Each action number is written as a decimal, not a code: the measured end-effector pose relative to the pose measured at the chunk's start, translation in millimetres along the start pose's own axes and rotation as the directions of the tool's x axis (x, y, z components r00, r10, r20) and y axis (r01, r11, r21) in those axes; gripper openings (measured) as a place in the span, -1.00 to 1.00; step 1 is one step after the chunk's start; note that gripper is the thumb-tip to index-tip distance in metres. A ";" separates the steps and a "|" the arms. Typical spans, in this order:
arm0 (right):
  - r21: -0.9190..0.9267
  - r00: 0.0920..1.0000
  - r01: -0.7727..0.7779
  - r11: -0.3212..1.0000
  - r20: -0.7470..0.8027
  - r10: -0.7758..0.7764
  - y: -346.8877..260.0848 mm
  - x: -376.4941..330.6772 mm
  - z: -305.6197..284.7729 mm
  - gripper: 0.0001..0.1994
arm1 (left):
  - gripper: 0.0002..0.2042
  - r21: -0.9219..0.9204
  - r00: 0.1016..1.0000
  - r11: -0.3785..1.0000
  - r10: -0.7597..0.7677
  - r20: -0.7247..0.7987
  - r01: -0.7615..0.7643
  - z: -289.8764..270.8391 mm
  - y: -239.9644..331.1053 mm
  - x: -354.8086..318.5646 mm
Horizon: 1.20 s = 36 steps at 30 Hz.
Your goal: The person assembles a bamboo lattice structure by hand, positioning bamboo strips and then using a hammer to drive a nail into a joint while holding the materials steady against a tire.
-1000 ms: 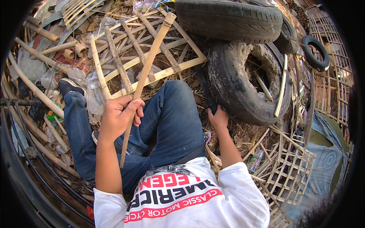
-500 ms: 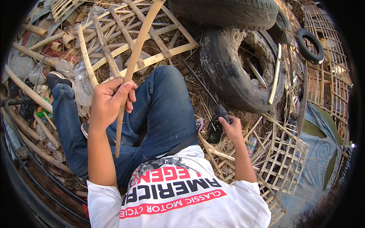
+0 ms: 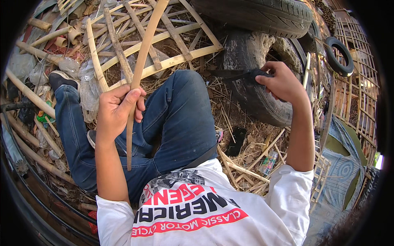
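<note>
My left hand [image 3: 119, 107] is closed around a long, slightly curved bamboo strip [image 3: 146, 51], held upright over my lap with its thin lower end near my thigh. In my right hand [image 3: 284, 82] is a knife [image 3: 226, 74] with a black handle; its dark blade points left, above the big worn tyre [image 3: 250, 98]. The fingers wrap the handle, and part of it is hidden by them. A gap of open space lies between the blade tip and the strip. On the ground below my right hand lies a dark flat rectangular object [image 3: 237, 141].
A bamboo lattice [image 3: 172, 63] lies in front of my knees. Another tyre [image 3: 262, 15] rests on the worn one, and a small tyre [image 3: 340, 56] stands to the right. Bamboo poles [image 3: 30, 92] and plastic litter lie left. A colourful clear container [image 3: 269, 162] sits among bamboo scraps.
My right hand has lifted the knife up and away from the ground beside my hip, turning the blade leftward. The dark flat object now shows more fully. My left hand and the strip have barely moved.
</note>
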State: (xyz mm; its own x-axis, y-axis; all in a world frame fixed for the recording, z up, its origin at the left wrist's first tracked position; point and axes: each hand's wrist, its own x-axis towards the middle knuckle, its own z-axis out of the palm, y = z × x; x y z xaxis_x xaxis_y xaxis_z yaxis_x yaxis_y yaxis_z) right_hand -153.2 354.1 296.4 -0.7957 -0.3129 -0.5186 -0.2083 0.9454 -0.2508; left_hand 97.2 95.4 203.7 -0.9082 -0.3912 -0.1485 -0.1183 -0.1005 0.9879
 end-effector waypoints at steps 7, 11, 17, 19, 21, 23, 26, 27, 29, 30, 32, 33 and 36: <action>-0.044 0.995 0.095 0.995 0.026 -0.094 -23.1 39.0 -19.9 -0.64 | -0.74 -0.091 0.999 0.995 -0.041 -0.002 0.041 -3.8 -13.9 18.0; -0.123 0.995 0.070 0.990 0.085 -0.059 -30.1 51.9 -23.3 -0.73 | -0.74 -0.093 0.999 0.995 -0.035 -0.028 0.033 -15.4 -16.0 19.4; -0.177 0.997 0.035 0.984 0.073 -0.023 -34.1 61.0 -34.9 -0.66 | -0.74 -0.126 0.999 0.991 -0.050 -0.021 0.047 -25.9 -24.2 22.5; -0.158 0.992 0.077 0.984 0.114 -0.059 -41.0 66.4 -33.3 -0.62 | -0.74 -0.139 0.997 0.988 -0.071 -0.031 0.066 -28.6 -28.5 22.9; -0.144 0.994 0.104 0.984 0.044 -0.099 -47.6 62.8 -23.7 -0.61 | -0.74 -0.129 0.996 0.990 -0.069 -0.049 0.062 -33.9 -31.1 25.0; -0.151 0.995 0.100 0.983 0.036 -0.096 -53.5 64.9 -20.7 -0.61 | -0.74 -0.133 0.995 0.989 -0.076 -0.065 0.067 -38.2 -32.3 25.1; -0.195 0.994 0.063 0.979 0.103 -0.043 -55.6 76.7 -30.8 -0.64 | -0.74 -0.147 0.994 0.987 -0.074 -0.074 0.062 -42.6 -31.9 27.3; -0.212 0.991 0.060 0.975 0.128 -0.033 -55.7 77.1 -32.7 -0.65 | -0.74 -0.145 0.995 0.988 -0.065 -0.071 0.054 -44.7 -32.1 27.4; -0.313 0.993 0.054 0.948 0.114 -0.019 -61.7 75.6 -23.6 -0.67 | -0.74 -0.143 0.996 0.989 -0.056 -0.073 0.046 -48.1 -32.2 26.7; -0.317 0.992 0.054 0.947 0.128 -0.014 -62.8 78.1 -22.6 -0.67 | -0.74 -0.146 0.996 0.988 -0.055 -0.074 0.044 -49.0 -32.2 27.4; -0.321 0.990 0.053 0.945 0.143 -0.007 -63.6 83.6 -26.4 -0.68 | -0.74 -0.153 0.997 0.988 -0.042 -0.070 0.031 -50.5 -30.5 29.7; -0.319 0.990 0.058 0.946 0.137 -0.015 -64.0 84.7 -26.9 -0.68 | -0.74 -0.158 0.997 0.987 -0.037 -0.066 0.026 -50.8 -29.5 30.3; -0.267 0.991 0.077 0.961 0.123 -0.046 -64.5 84.2 -25.1 -0.70 | -0.73 -0.145 0.998 0.989 -0.038 -0.046 0.031 -52.0 -35.8 32.8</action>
State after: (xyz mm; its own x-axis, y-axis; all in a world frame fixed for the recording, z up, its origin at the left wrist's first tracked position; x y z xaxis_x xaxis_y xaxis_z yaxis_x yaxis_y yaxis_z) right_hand -221.1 269.1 289.4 -0.7097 -0.3647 -0.6028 -0.4135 0.9083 -0.0626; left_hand 92.5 38.6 161.1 -0.8837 -0.4289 -0.1876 -0.0865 -0.2442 0.9658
